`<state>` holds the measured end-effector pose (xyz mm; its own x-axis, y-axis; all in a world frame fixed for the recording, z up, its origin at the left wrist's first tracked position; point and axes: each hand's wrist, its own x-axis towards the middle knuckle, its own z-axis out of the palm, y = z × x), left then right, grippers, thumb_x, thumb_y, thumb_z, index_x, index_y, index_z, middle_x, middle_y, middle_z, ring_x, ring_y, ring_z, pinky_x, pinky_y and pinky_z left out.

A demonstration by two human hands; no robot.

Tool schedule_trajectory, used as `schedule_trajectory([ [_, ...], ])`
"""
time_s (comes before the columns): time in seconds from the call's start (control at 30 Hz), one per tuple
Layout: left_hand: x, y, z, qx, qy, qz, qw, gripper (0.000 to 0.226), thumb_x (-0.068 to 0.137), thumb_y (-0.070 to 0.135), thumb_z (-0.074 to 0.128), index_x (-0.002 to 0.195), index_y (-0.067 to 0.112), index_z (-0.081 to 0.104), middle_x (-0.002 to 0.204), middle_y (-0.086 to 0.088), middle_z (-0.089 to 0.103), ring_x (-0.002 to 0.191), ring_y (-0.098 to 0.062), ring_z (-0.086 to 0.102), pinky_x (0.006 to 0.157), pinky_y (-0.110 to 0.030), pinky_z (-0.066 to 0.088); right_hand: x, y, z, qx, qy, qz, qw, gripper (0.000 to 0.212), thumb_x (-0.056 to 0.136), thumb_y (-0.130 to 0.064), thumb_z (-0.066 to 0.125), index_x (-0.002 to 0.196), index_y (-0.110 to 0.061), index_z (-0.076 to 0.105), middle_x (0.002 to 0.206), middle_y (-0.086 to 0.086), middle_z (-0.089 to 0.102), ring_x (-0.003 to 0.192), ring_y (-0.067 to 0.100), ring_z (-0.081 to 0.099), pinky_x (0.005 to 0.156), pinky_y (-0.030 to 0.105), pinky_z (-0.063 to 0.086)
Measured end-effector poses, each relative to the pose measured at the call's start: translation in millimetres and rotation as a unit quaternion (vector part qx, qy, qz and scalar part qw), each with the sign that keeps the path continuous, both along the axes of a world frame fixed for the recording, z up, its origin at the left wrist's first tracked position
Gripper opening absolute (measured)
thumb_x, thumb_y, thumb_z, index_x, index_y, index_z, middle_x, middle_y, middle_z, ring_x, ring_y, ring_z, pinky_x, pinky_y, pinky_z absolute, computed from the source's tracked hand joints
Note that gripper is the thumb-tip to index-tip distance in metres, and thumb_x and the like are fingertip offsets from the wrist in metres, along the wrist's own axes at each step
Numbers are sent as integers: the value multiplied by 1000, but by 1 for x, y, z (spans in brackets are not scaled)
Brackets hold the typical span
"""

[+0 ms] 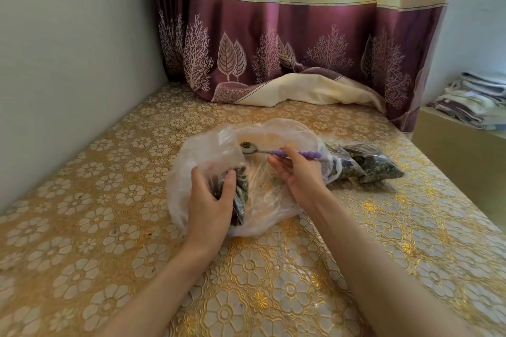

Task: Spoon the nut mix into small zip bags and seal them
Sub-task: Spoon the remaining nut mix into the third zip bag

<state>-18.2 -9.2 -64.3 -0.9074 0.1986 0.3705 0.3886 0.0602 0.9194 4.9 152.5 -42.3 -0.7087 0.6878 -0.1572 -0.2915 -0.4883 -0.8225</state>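
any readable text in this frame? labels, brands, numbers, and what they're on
None readable.
Small zip bag in the left hand: clear plastic, no print visible.
Spoon in the right hand: plain purple handle.
Filled bags: no labels visible.
Tablecloth, curtain: patterns only.

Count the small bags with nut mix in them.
3, as far as I can tell: one gripped by the left hand, bag; two lying right of the big plastic bag, at and. More may be hidden in that pile.
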Motion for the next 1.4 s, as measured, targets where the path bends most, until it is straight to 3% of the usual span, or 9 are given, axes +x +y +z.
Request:
schedule_trajectory([
  [0.13,-7,1,-1,-5,4,3,1000,21,91,29,57,93,17,41,73,3,51,58,10,52,52,-11,44,5,2,2,-12,21,16,1000,19,91,-4,57,76,6,63,69,15,69,65,21,70,64,26,59],
  [0.37,-20,-2,0,-23,27,35,999,25,92,28,57,94,10,40,68,4,41,53,12,45,52,-9,40,18,0,14,9,24,32,999,21,93,-7,56,77,5,64,76,15,70,70,23,70,66,26,59],
  [0.6,-21,-4,-3,-39,24,18,999,28,90,32,58,96,11,41,69,0,40,53,3,40,51,-18,37,38,-5,51,83,45,44,995,22,94,-12,56,81,3,64,77,14,72,71,21,72,61,23,57],
  [0.77,-22,-5,-3,-34,14,-7,999,31,88,33,60,103,12,43,75,-3,49,65,-13,48,57,-29,43,49,-16,83,164,77,84,980,28,96,-17,52,80,0,67,80,12,74,70,19,71,60,21,55],
  [0.93,-22,-5,-4,-29,28,-13,999,35,86,30,65,108,13,44,76,13,44,62,11,49,57,-7,40,56,-31,95,294,51,110,948,18,94,-11,54,84,-4,68,80,11,73,66,19,70,57,21,55],
  [1.0,-21,-5,-4,-25,27,-17,999,36,85,29,66,110,13,44,77,14,45,63,14,49,59,-5,39,57,-34,95,337,40,119,933,14,93,-5,53,91,-4,67,84,12,73,66,19,68,57,22,54],
  [1.17,-22,-6,-4,-17,11,-25,999,42,83,32,68,113,22,41,94,15,52,86,-3,54,67,-8,42,61,-36,97,407,33,144,901,18,92,2,52,92,-5,68,91,16,71,68,18,65,59,22,53],
  [1.4,-25,-5,-8,-13,21,-28,999,40,83,33,68,111,27,40,97,18,52,94,-10,55,67,-5,42,63,-26,93,372,77,140,914,20,92,3,49,93,-4,68,91,14,72,70,17,65,60,22,52],
])
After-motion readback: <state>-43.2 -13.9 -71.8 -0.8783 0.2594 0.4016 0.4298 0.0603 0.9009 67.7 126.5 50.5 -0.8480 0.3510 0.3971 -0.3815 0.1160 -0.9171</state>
